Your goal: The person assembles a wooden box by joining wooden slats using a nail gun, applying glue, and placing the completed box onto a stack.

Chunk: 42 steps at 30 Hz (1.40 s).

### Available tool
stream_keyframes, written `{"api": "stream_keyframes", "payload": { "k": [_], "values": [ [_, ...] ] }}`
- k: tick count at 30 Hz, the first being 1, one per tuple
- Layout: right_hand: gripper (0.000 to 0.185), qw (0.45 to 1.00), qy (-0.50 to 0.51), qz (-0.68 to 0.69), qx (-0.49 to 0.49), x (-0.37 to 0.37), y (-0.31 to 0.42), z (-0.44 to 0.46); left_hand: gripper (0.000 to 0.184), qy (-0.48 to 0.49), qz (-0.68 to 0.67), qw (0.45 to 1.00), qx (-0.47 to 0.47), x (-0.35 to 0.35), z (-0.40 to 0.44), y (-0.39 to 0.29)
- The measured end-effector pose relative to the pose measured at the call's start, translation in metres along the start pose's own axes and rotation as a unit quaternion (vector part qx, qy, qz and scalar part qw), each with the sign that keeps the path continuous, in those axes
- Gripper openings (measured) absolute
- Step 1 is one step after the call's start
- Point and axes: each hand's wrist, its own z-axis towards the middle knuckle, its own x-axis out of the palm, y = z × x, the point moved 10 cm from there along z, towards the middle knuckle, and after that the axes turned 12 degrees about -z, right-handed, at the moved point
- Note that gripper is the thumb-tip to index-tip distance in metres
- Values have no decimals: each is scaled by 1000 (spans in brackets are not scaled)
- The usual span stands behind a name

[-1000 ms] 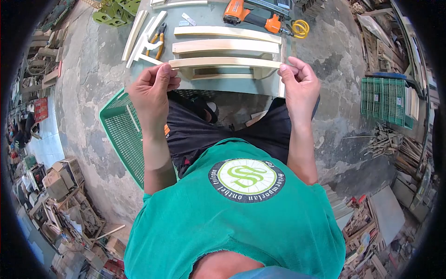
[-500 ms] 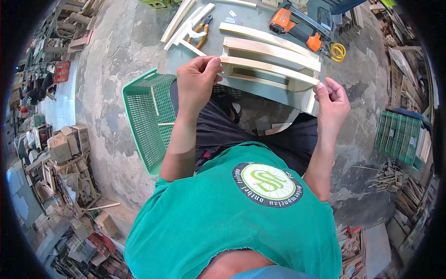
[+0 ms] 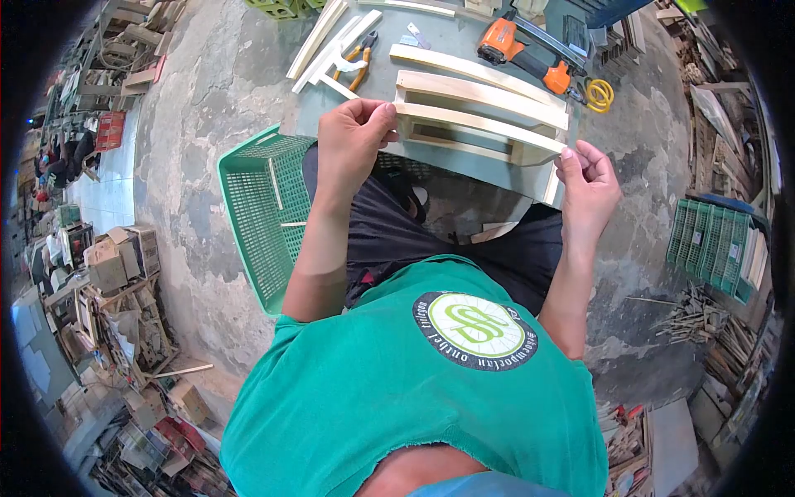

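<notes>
Although the bench (image 3: 381,83) looks more aslant than it did a second ago, both grips seem unchanged from where I stand. Over the bench's near side, the left hand (image 3: 352,149) pinches one end of the curved slat (image 3: 480,124) between thumb and bent fingers; the right hand (image 3: 592,182) has its thumb at the other end, fingers curled. A matching slat (image 3: 480,89) sits just beyond, farther up the bench. I'd judge the work is being steadied.

Beyond wooden frame (image 3: 480,123), nail gun (image 3: 532,60) obstructs
</notes>
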Motion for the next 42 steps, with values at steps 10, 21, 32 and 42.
{"api": "stream_keyframes", "payload": {
  "k": [10, 21, 32, 42],
  "values": [
    [26, 1000, 9, -10, -16, 0, -1, 2, 23, 23, -35, 999, -19, 1, 5, 9],
    [31, 936, 51, -185, -296, 1, 52, -13, 37, 127, 281, 902, 302, 24, -15, -47],
    [21, 910, 55, -200, -359, 5, 53, -5, 25, 139, 309, 893, 297, 26, -8, -50],
    [18, 901, 44, -203, -382, 5, 57, -6, 24, 136, 340, 873, 321, 31, -11, -54]
  ]
}}
